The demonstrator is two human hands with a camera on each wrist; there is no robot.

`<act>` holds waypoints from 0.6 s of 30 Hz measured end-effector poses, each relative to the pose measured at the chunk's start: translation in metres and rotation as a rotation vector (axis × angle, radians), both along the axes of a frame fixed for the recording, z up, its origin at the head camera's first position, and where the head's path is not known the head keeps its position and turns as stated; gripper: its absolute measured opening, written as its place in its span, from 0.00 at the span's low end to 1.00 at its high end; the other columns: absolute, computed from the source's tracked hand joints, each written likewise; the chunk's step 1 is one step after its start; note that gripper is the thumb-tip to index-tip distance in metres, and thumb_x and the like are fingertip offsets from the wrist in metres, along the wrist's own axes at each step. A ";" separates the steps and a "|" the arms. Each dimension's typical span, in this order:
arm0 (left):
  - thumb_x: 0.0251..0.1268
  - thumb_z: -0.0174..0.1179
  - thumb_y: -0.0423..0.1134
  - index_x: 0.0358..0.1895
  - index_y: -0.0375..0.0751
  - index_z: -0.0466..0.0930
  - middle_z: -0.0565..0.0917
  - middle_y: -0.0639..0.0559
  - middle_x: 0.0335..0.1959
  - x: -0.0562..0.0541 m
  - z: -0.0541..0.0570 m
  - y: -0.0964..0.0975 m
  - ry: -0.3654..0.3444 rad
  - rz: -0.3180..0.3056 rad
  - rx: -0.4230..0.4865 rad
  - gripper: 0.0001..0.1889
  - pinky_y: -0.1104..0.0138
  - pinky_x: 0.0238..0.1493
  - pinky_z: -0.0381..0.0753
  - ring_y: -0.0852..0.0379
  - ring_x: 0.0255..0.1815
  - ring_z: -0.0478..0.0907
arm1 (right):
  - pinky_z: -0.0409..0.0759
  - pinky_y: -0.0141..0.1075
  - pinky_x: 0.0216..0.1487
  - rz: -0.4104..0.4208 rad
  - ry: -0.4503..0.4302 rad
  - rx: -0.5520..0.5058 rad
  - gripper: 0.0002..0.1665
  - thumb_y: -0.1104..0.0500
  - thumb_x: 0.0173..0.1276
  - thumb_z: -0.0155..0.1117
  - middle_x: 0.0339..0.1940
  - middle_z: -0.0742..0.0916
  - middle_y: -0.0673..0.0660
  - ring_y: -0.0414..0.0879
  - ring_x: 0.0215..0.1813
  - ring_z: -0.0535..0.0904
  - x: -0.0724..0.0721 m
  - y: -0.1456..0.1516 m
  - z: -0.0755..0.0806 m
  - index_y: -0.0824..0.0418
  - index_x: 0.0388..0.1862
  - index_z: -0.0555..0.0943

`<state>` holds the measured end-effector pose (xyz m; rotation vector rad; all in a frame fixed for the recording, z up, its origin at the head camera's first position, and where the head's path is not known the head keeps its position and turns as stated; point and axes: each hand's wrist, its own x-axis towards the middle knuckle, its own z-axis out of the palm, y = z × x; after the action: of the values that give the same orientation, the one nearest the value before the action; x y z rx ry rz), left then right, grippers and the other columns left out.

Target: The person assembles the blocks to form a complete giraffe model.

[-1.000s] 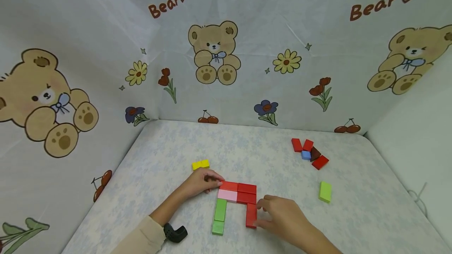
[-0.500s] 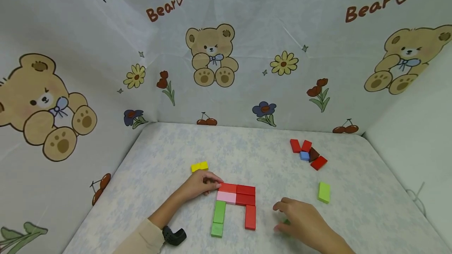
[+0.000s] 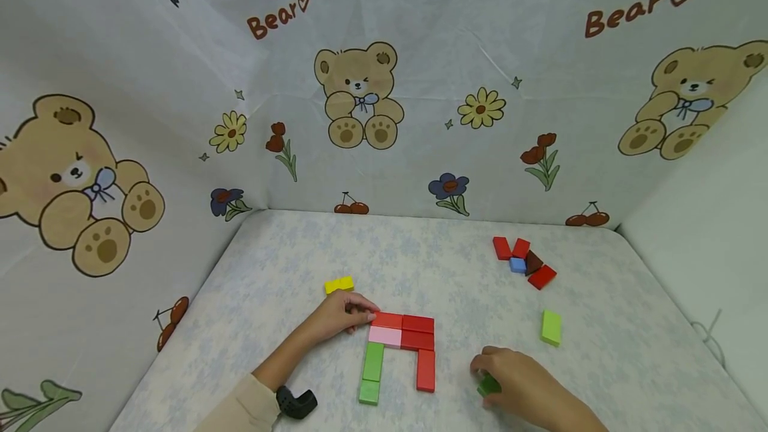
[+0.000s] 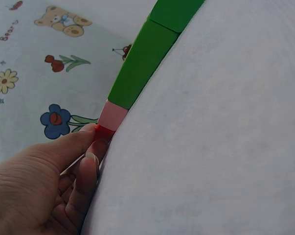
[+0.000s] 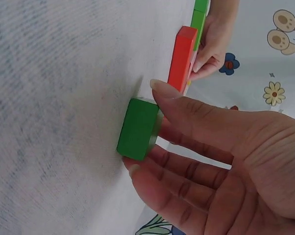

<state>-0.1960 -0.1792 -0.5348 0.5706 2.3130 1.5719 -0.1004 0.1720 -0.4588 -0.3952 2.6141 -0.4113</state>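
On the table, flat blocks lie in an arch shape. Its top has a light red block (image 3: pixel 387 319), a pink block (image 3: pixel 385 335) and two dark red ones; green blocks (image 3: pixel 373 361) form the left leg and a red block (image 3: pixel 425 371) the right leg. My left hand (image 3: pixel 342 314) pinches the light red block at its outer left corner, between thumb and finger in the left wrist view. To the right of the arch, my right hand (image 3: pixel 522 382) holds a small green block (image 5: pixel 139 129) between thumb and fingers, low at the tabletop.
Two yellow blocks (image 3: pixel 339 284) lie just beyond my left hand. At the back right is a cluster of red blocks (image 3: pixel 543 277), a blue block (image 3: pixel 517 265) and a brown triangular block (image 3: pixel 533 263). A lime green block (image 3: pixel 551 328) lies beyond my right hand.
My right hand has moved right, off the red right-leg block, and its fingers have closed around the small green block. The left hand stays at the light red block.
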 end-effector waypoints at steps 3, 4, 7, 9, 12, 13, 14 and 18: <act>0.67 0.69 0.41 0.46 0.52 0.90 0.85 0.51 0.30 0.001 0.002 0.000 0.006 -0.006 0.000 0.07 0.69 0.23 0.79 0.60 0.20 0.73 | 0.84 0.42 0.42 -0.016 -0.017 0.008 0.22 0.58 0.46 0.87 0.35 0.83 0.46 0.43 0.33 0.74 0.000 0.001 0.000 0.52 0.40 0.86; 0.67 0.69 0.41 0.46 0.52 0.90 0.85 0.52 0.30 0.001 0.002 0.000 0.008 -0.007 -0.001 0.07 0.69 0.23 0.79 0.60 0.20 0.73 | 0.84 0.42 0.42 -0.024 -0.026 0.017 0.22 0.58 0.46 0.87 0.34 0.82 0.46 0.43 0.33 0.74 0.000 0.001 0.000 0.53 0.40 0.86; 0.67 0.69 0.41 0.46 0.52 0.90 0.85 0.52 0.30 0.001 0.002 0.001 0.008 -0.010 -0.006 0.07 0.69 0.23 0.79 0.60 0.20 0.74 | 0.83 0.43 0.41 -0.047 -0.050 0.048 0.22 0.59 0.46 0.86 0.31 0.82 0.46 0.44 0.33 0.74 0.001 0.000 -0.002 0.54 0.39 0.85; 0.67 0.69 0.41 0.46 0.52 0.91 0.85 0.52 0.30 0.001 0.002 0.000 0.010 -0.008 -0.010 0.07 0.69 0.23 0.79 0.60 0.20 0.73 | 0.83 0.43 0.41 -0.055 -0.059 0.054 0.20 0.59 0.49 0.85 0.29 0.81 0.47 0.44 0.32 0.74 0.001 0.000 -0.003 0.54 0.38 0.85; 0.67 0.69 0.41 0.46 0.53 0.91 0.85 0.51 0.29 0.000 0.000 0.000 0.013 -0.004 -0.008 0.07 0.69 0.23 0.78 0.60 0.19 0.73 | 0.82 0.40 0.38 -0.054 -0.036 0.026 0.17 0.58 0.51 0.84 0.26 0.80 0.47 0.44 0.31 0.73 0.002 0.001 -0.005 0.54 0.37 0.84; 0.67 0.70 0.41 0.45 0.52 0.91 0.85 0.51 0.29 -0.001 0.000 0.000 0.015 -0.003 -0.009 0.07 0.69 0.23 0.78 0.60 0.19 0.73 | 0.80 0.39 0.36 -0.051 -0.021 0.010 0.17 0.57 0.51 0.84 0.25 0.79 0.47 0.43 0.29 0.73 0.002 0.001 -0.005 0.54 0.36 0.84; 0.67 0.70 0.41 0.45 0.52 0.91 0.85 0.50 0.29 -0.001 0.000 0.000 0.016 -0.003 -0.008 0.07 0.70 0.23 0.78 0.59 0.19 0.73 | 0.78 0.37 0.34 -0.048 -0.007 -0.006 0.18 0.56 0.51 0.85 0.24 0.78 0.47 0.43 0.28 0.72 0.002 0.002 -0.006 0.54 0.36 0.83; 0.66 0.70 0.41 0.45 0.52 0.91 0.85 0.50 0.29 -0.001 -0.001 0.000 0.019 0.004 -0.007 0.07 0.70 0.22 0.77 0.59 0.19 0.72 | 0.74 0.36 0.31 -0.047 -0.005 -0.041 0.18 0.58 0.51 0.84 0.22 0.77 0.48 0.43 0.28 0.72 0.002 0.003 -0.007 0.55 0.37 0.84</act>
<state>-0.1972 -0.1791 -0.5357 0.5821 2.3336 1.5662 -0.0986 0.1752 -0.4656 -0.3459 2.6180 -0.4817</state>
